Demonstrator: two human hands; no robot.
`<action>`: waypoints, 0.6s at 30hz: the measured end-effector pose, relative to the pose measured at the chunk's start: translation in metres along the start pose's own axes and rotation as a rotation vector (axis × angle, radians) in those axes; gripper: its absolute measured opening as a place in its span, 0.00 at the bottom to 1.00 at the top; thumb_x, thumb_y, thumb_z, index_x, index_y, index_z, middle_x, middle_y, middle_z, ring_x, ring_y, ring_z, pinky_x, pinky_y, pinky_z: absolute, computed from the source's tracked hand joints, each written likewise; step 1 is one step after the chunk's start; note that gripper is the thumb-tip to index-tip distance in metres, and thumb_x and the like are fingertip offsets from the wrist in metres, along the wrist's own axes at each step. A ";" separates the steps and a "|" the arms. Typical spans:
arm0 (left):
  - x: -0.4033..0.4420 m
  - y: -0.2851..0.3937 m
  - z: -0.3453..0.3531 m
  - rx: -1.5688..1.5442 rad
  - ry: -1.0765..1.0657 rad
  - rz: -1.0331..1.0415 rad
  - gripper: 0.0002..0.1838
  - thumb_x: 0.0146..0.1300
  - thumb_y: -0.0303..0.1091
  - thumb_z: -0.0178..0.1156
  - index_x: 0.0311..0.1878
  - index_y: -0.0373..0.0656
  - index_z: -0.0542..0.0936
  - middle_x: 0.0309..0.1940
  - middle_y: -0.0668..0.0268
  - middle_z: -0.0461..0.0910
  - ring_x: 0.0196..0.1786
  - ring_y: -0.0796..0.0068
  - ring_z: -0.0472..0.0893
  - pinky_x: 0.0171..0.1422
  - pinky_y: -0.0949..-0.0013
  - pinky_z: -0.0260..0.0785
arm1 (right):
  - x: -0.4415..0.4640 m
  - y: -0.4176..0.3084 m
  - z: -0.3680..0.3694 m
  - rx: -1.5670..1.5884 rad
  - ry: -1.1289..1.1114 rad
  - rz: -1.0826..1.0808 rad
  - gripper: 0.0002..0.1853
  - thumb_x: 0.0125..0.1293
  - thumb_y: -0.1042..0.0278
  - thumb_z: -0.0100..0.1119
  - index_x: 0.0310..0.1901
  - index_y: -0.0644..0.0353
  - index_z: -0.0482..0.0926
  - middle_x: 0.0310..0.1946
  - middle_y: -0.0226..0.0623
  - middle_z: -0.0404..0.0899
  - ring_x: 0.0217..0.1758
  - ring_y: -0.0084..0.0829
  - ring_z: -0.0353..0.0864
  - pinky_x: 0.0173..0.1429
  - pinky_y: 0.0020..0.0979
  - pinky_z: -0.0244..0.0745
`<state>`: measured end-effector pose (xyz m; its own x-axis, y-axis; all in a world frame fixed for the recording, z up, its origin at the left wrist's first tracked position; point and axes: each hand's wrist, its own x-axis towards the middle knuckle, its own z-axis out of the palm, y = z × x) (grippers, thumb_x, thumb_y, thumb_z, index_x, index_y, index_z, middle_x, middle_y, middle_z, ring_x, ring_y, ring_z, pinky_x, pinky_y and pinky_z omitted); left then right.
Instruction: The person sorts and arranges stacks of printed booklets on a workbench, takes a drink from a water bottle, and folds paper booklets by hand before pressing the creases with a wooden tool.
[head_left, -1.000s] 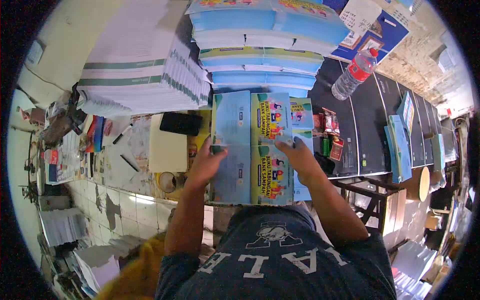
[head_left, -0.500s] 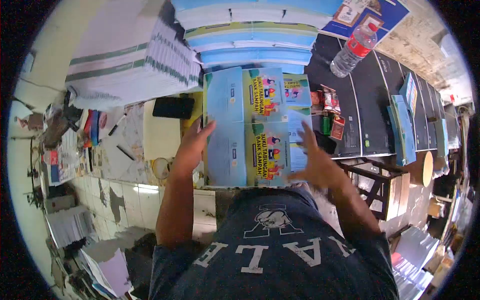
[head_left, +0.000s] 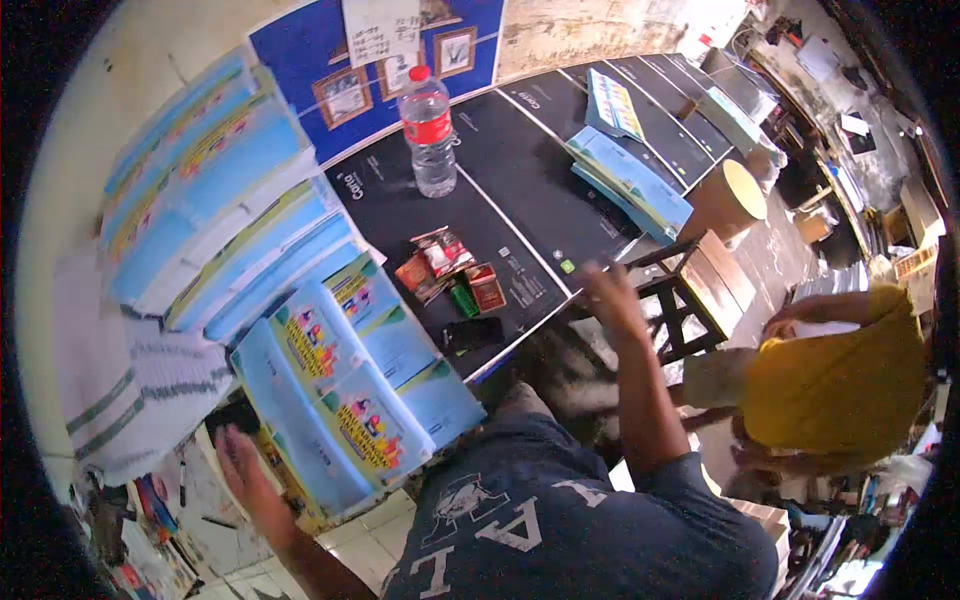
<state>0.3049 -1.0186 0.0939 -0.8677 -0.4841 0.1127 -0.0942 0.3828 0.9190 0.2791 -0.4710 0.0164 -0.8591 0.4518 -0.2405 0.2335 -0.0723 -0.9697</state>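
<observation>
Printed blue-and-yellow cover sheets point(head_left: 365, 425), lettered "BUKU TABUNGAN BANK SAMPAH", lie in a pile in front of me. Just off the pile's left edge is my left hand point(head_left: 250, 475), fingers stretched out, holding nothing. A dark phone-like object point(head_left: 232, 415) shows partly beside its fingertips. My right hand point(head_left: 612, 305) is raised over the front edge of the black table point(head_left: 520, 230), to the right of the pile. It is somewhat blurred, its fingers look loosely apart, and no object shows in it.
Taller stacks of blue printed sheets point(head_left: 215, 190) and white paper point(head_left: 150, 400) stand to the left. On the black table are a water bottle point(head_left: 430, 135), snack packets point(head_left: 443, 252) and more blue sheets point(head_left: 630, 185). A wooden stool point(head_left: 715, 280) and a person in yellow point(head_left: 840, 385) are at right.
My view has swung to the right. Both hands have come away from the cover sheets, the right one moving out over the table edge. A person in yellow now shows at right.
</observation>
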 end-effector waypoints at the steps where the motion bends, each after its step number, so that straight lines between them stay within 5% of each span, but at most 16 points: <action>1: 0.003 0.008 0.003 0.002 -0.009 0.002 0.22 0.76 0.37 0.53 0.66 0.33 0.71 0.65 0.55 0.71 0.67 0.62 0.71 0.73 0.63 0.60 | 0.021 0.013 -0.038 0.081 0.133 0.056 0.31 0.68 0.47 0.63 0.65 0.59 0.70 0.50 0.38 0.79 0.48 0.31 0.79 0.49 0.35 0.74; 3: 0.009 0.035 0.007 0.254 0.085 0.304 0.23 0.76 0.35 0.54 0.67 0.32 0.70 0.66 0.55 0.71 0.68 0.63 0.70 0.74 0.62 0.60 | 0.041 0.022 -0.089 0.079 0.482 0.032 0.29 0.68 0.42 0.61 0.61 0.56 0.74 0.43 0.33 0.78 0.43 0.29 0.78 0.48 0.36 0.72; 5: 0.008 0.069 0.036 0.274 0.073 0.382 0.24 0.75 0.35 0.55 0.68 0.32 0.69 0.66 0.55 0.71 0.68 0.63 0.71 0.74 0.60 0.60 | 0.082 0.062 -0.178 0.181 0.587 0.238 0.30 0.66 0.39 0.63 0.58 0.55 0.75 0.41 0.33 0.77 0.42 0.29 0.77 0.49 0.38 0.72; 8: 0.003 0.135 0.135 -0.052 -0.407 0.488 0.29 0.71 0.41 0.61 0.67 0.32 0.70 0.64 0.55 0.74 0.67 0.61 0.74 0.73 0.58 0.61 | 0.116 0.074 -0.249 0.181 0.563 0.222 0.38 0.58 0.30 0.67 0.58 0.55 0.74 0.42 0.35 0.76 0.44 0.35 0.77 0.53 0.42 0.72; 11: 0.001 0.209 0.289 0.086 -0.817 0.399 0.34 0.69 0.47 0.63 0.68 0.32 0.70 0.65 0.51 0.75 0.68 0.60 0.74 0.73 0.57 0.62 | 0.155 0.072 -0.292 0.290 0.559 0.284 0.46 0.57 0.28 0.65 0.68 0.54 0.67 0.55 0.43 0.72 0.55 0.41 0.73 0.58 0.45 0.70; 13: 0.022 0.196 0.412 0.034 -0.962 0.334 0.37 0.67 0.51 0.65 0.70 0.32 0.70 0.66 0.48 0.74 0.70 0.59 0.73 0.73 0.57 0.63 | 0.204 0.102 -0.336 0.324 0.479 0.293 0.50 0.60 0.29 0.62 0.76 0.56 0.60 0.64 0.46 0.66 0.56 0.44 0.73 0.62 0.49 0.69; 18: 0.057 0.196 0.713 0.188 -1.019 0.362 0.45 0.66 0.62 0.62 0.70 0.29 0.67 0.69 0.43 0.70 0.72 0.55 0.71 0.74 0.61 0.62 | 0.225 0.080 -0.325 0.492 0.356 0.272 0.44 0.69 0.36 0.56 0.76 0.59 0.58 0.72 0.48 0.64 0.71 0.46 0.68 0.71 0.49 0.64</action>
<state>-0.1108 -0.4095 0.0110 -0.8473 0.5251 -0.0801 0.2497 0.5268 0.8125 0.2529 -0.0860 -0.1015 -0.5764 0.6198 -0.5326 0.1132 -0.5850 -0.8031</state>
